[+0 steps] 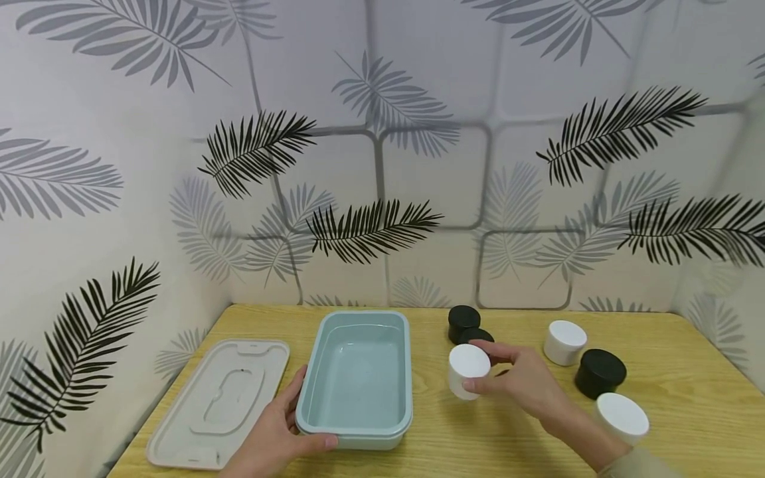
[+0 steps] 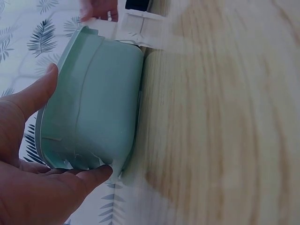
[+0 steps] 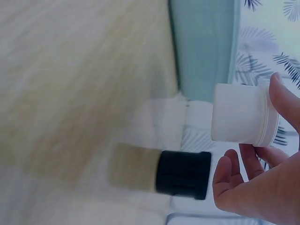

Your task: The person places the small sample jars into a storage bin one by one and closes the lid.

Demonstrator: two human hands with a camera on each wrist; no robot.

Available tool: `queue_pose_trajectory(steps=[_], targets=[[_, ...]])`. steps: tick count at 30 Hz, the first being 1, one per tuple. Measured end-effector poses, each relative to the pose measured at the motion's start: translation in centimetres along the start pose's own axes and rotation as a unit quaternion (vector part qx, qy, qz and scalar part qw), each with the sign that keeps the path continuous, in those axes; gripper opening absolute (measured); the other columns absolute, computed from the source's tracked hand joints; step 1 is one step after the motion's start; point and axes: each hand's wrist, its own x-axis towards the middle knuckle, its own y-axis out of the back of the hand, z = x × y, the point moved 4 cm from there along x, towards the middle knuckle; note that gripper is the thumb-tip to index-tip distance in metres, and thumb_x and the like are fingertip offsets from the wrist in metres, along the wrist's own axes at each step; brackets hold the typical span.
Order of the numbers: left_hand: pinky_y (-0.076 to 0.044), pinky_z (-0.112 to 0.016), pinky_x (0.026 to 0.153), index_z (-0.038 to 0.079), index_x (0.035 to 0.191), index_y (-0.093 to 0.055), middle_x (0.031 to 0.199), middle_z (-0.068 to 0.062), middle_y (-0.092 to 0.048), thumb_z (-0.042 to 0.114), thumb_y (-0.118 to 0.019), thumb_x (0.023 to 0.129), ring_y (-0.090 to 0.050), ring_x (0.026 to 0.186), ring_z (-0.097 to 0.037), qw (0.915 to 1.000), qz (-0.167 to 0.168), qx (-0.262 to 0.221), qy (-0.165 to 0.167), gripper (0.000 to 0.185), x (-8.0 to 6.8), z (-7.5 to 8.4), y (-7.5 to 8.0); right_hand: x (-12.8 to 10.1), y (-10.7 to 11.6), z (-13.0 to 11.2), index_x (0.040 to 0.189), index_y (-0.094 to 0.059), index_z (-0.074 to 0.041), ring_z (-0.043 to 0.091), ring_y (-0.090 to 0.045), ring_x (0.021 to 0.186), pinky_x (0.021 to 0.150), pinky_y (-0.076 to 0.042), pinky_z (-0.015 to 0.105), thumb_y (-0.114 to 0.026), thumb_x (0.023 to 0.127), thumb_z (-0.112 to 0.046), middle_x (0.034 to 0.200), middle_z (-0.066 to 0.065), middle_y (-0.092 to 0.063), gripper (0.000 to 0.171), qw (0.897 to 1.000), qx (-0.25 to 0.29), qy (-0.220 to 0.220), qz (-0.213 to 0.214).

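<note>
Currently, right hand (image 1: 526, 382): thumb and fingers curl around 1 white jar (image 1: 468, 370), which stands upright, long axis vertical, on or just above the table (image 1: 669, 345); contact with the wood cannot be told. The teal tub (image 1: 357, 378) lies to the left of that jar, nearby. Left hand (image 1: 271, 441): thumb along the tub's near rim, fingers against its left wall, gripping the front-left corner. Tub contents: none, interior bare. Left of the tub: 1 pale lid (image 1: 221, 398), flat on the table. Behind the held jar: 2 black jars (image 1: 463, 322), close together. Farther right: 2 white jars (image 1: 564, 342) and 1 black jar (image 1: 600, 373), all capped, contents hidden.
</note>
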Motion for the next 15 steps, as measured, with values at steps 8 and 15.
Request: queue_pose_trajectory(steps=[8, 15], targets=[[-0.054, -0.034, 0.1, 0.003, 0.169, -0.006, 0.167, -0.028, -0.027, 0.013, -0.091, 0.085, -0.049, 0.14, -0.039, 1.0, -0.003, -0.006, 0.003, 0.12, -0.1, 0.0, 0.0, 2.0, -1.6, -5.1, 0.142, -0.068, -0.008, 0.025, -0.066, 0.107, 0.084, -0.055, 0.032, -0.097, 0.077, -0.022, 0.12, 0.008, -0.074, 0.073, 0.998, 0.044, 0.039, -0.03], [-0.055, -0.037, 0.099, 0.003, 0.169, -0.006, 0.167, -0.029, -0.027, 0.013, -0.091, 0.085, -0.05, 0.139, -0.04, 1.0, -0.002, -0.003, 0.006, 0.12, -0.2, 0.0, -0.1, 4.2, -3.9, -8.1, 0.136, -0.074, -0.012, 0.025, -0.06, 0.106, 0.087, -0.049, 0.037, -0.098, 0.076, -0.022, 0.111, 0.007, -0.072, 0.065, 0.996, 0.042, 0.072, -0.043]])
